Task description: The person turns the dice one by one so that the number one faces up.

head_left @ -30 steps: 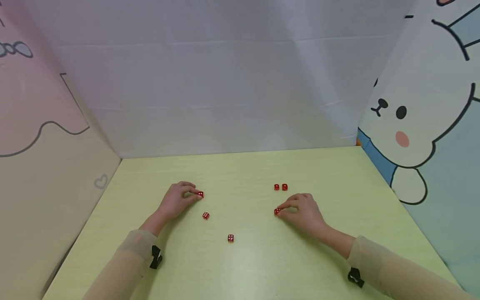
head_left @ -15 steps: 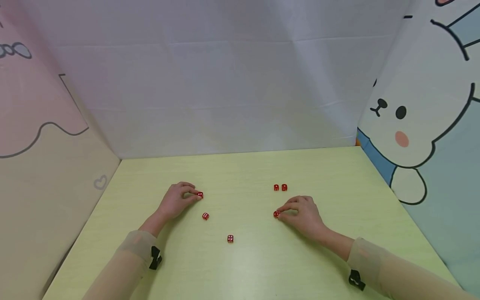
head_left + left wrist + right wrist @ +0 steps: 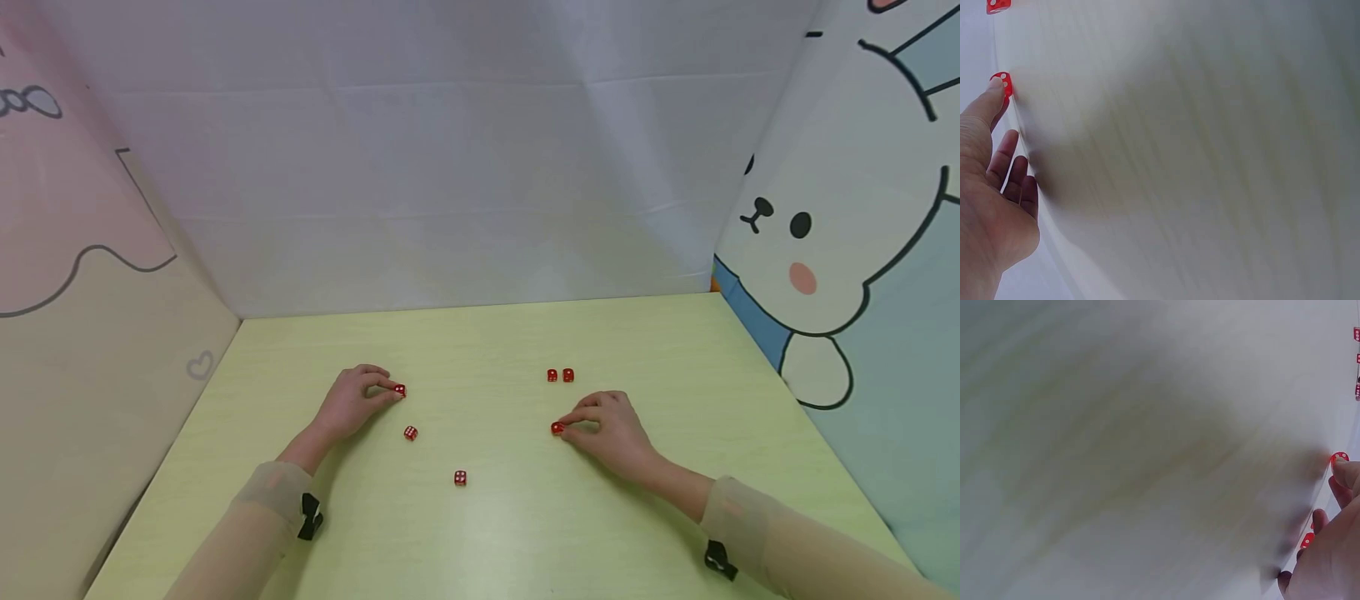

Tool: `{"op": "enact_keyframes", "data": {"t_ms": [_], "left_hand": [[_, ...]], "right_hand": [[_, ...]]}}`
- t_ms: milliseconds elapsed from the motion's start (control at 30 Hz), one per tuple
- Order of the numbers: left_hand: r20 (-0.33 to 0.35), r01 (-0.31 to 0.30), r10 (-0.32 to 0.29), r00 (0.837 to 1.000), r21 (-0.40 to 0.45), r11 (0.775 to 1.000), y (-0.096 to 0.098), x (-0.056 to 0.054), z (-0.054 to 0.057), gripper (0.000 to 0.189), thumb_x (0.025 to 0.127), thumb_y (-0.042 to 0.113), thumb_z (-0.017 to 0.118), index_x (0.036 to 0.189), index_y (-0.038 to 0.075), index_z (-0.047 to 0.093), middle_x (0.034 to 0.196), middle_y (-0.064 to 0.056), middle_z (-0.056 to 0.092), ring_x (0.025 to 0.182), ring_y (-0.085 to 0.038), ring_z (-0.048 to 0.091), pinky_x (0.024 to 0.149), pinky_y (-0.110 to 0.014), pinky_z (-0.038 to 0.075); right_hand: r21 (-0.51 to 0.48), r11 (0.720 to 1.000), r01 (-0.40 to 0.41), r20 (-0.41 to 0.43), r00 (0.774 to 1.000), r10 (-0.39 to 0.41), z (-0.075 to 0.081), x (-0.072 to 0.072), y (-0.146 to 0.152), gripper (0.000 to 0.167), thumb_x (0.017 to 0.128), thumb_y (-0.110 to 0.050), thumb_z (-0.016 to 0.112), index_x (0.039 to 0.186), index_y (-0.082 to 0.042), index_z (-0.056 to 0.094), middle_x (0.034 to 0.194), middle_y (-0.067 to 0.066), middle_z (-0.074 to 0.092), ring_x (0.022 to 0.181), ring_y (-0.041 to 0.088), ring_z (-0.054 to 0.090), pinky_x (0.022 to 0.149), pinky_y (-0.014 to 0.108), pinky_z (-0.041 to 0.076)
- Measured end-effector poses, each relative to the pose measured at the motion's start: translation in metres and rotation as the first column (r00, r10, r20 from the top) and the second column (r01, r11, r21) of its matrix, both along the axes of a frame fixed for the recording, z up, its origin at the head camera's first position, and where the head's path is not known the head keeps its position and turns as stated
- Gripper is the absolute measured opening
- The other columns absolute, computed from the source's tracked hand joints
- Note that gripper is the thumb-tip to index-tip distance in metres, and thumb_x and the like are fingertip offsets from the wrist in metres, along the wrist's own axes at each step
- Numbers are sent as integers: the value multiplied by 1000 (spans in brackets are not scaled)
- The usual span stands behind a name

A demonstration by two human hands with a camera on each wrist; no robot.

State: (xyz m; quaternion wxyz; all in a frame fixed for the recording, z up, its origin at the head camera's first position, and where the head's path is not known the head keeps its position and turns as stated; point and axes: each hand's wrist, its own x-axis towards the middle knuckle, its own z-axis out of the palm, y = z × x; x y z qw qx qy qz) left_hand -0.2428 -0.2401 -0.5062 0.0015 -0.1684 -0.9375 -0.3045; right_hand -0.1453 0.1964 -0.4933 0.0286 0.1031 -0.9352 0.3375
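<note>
With thumb and index finger, my left hand (image 3: 352, 402) pinches a red die with white dots (image 3: 401, 391) on the left side of the table. The left wrist view shows the thumb pressed to that die (image 3: 1004, 81). Across the table, my right hand (image 3: 613, 433) pinches another red die (image 3: 557, 428) between thumb and fingertips. In the right wrist view the thumb partly covers this die (image 3: 1339, 456). Just beyond the right hand, two red dice stand side by side, the left one (image 3: 552, 376) and the right one (image 3: 568, 376), a narrow gap between them.
A loose red die (image 3: 411, 433) lies nearer me than the left hand's die. Another die (image 3: 461, 478) lies closer still, between the hands. The pale yellow-green table (image 3: 480, 550) ends at a white back sheet (image 3: 465, 192), with printed panels on both sides.
My right hand has shifted slightly toward me, then a little to the right, and the die in its fingers has turned. My left hand stays in place, still pinching its die.
</note>
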Motion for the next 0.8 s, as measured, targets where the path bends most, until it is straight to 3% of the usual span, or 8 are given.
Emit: {"op": "enact_keyframes", "data": {"t_ms": [333, 600, 800], "left_hand": [[-1, -1, 1, 1000, -6, 1000, -2, -1, 0, 23, 94, 30, 76, 107, 11, 80, 130, -14, 63, 125, -42, 50, 109, -58, 35], [-6, 5, -5, 1000, 8, 1000, -2, -1, -2, 23, 94, 30, 77, 106, 12, 80, 129, -13, 64, 124, -42, 50, 107, -57, 37], [-7, 5, -5, 1000, 11, 1000, -2, -2, -3, 22, 94, 30, 77, 105, 12, 80, 129, -13, 64, 124, -42, 50, 107, -58, 36]], "right_hand": [[13, 1000, -24, -45, 999, 25, -2, -1, 1, 9, 86, -20, 85, 94, -23, 83, 107, -1, 62, 117, 31, 45, 95, 47, 42], [12, 1000, -9, -7, 1000, 9, -4, -2, 3, 11, 87, -21, 84, 98, -21, 83, 111, 0, 62, 121, 31, 43, 95, 48, 44], [38, 999, -11, -46, 999, 13, -3, -2, 4, 16, 86, -24, 85, 100, -19, 82, 112, 2, 64, 119, 32, 45, 94, 49, 44]]}}
